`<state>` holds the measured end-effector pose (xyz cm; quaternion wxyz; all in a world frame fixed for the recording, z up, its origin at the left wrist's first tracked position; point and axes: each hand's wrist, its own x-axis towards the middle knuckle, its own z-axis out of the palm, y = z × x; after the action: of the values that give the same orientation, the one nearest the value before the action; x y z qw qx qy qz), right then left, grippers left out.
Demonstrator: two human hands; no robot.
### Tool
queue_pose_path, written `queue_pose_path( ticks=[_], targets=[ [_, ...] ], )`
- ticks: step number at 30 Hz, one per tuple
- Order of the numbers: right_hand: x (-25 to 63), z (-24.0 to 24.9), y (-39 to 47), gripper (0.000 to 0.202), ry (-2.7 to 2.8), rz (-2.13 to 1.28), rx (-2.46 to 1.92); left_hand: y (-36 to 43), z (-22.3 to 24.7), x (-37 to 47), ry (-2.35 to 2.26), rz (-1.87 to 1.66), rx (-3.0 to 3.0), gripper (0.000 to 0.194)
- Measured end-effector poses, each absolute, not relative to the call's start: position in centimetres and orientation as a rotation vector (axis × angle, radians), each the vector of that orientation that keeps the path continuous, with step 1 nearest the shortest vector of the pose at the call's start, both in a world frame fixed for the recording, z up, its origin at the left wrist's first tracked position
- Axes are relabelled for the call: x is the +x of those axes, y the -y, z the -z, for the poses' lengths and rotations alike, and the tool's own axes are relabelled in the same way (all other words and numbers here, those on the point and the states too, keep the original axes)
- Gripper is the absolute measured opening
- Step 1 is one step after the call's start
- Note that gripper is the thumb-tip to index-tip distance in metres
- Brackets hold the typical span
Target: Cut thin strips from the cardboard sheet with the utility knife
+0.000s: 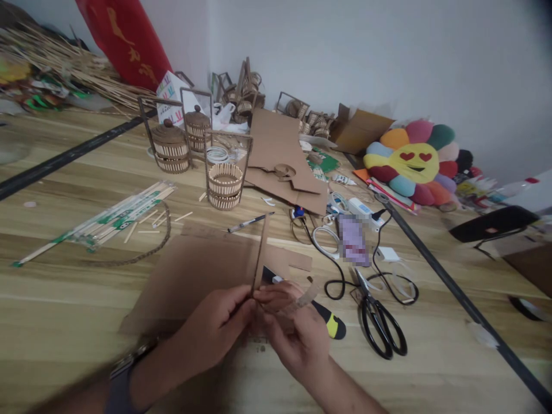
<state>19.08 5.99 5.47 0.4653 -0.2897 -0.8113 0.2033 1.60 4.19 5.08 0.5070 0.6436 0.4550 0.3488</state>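
Over the flat cardboard sheet's (194,276) right edge, the left hand (226,322) and right hand (297,325) pinch a narrow cardboard strip (260,250). It looks light, bendy and easily creased; a gentle fingertip grip near its lower end should suit.

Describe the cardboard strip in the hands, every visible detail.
The cardboard strip is brown, narrow and long, straight where visible, with a darker line along its left side. The fingers of the left hand and right hand pinch its near end, mostly hiding it. Its far end points away from the person, free of the hands, near the pen in this view. A thin, pale flap over the right hand may belong to it; the join is hidden.
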Motion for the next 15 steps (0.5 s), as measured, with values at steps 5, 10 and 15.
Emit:
queue_pose_path(
  ticks=[5, 10, 15],
  targets=[
    [19.03, -5.16, -6.24, 0.011, 2.073, -0.274, -0.745, -3.95, -4.91, 1.73, -1.120, -0.803, 1.535, 0.036],
    [19.05, -5.15, -6.06, 0.013, 2.072, -0.259, -0.786, -3.75, -4.62, 1.67, -1.157, -0.798, 1.600, 0.037],
    [19.07, -5.35, -6.12, 0.009, 1.855, -0.674, -0.965, -3.91, -4.68, 1.44, -1.132, -0.787, 1.746, 0.035]
  ],
)
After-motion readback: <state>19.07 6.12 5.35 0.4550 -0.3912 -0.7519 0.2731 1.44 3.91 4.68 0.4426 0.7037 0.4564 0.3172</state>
